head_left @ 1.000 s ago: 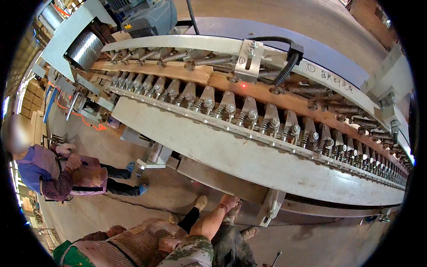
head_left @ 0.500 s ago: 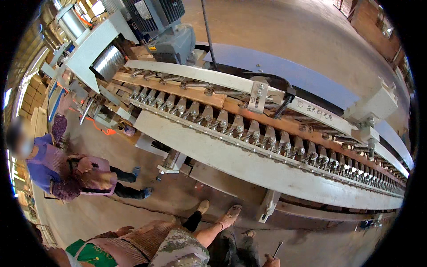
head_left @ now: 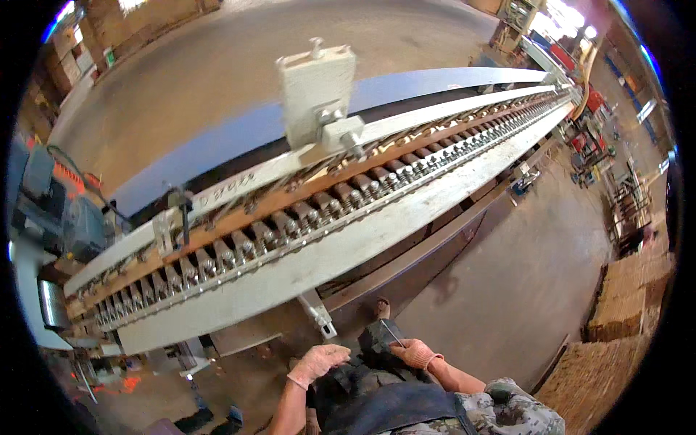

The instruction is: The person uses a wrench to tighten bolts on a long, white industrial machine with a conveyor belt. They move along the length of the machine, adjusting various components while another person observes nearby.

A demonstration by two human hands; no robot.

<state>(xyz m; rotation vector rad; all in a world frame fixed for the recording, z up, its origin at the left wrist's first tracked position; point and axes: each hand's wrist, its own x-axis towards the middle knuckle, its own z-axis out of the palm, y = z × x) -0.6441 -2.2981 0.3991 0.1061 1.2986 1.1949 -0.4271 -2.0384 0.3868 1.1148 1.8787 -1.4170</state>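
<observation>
- A thin metal tool (head_left: 392, 333) is grasped in the gloved right hand (head_left: 415, 353), its free end pointed up and left, towards the near edge of a long pale machine (head_left: 290, 279).
- The gloved left hand (head_left: 319, 362) is held beside the right, fingers curled, before the dark apron (head_left: 391, 410); whether anything is gripped in it cannot be told.
- Both hands are seen on the near side of the machine, apart from its front edge.
- A brown wood strip (head_left: 290, 197) is carried lengthwise in the machine, behind a row of springs (head_left: 286, 226) that follows the front edge.
- Since half a second ago, the view has been swung rightward: the machine's far right end and a wood stack (head_left: 623, 293) are now shown. The tool, cut close by the lower border before, is brought clearly into sight.
- The work in hand is judged to rest with the tool, the machine being untouched by either hand.
</observation>
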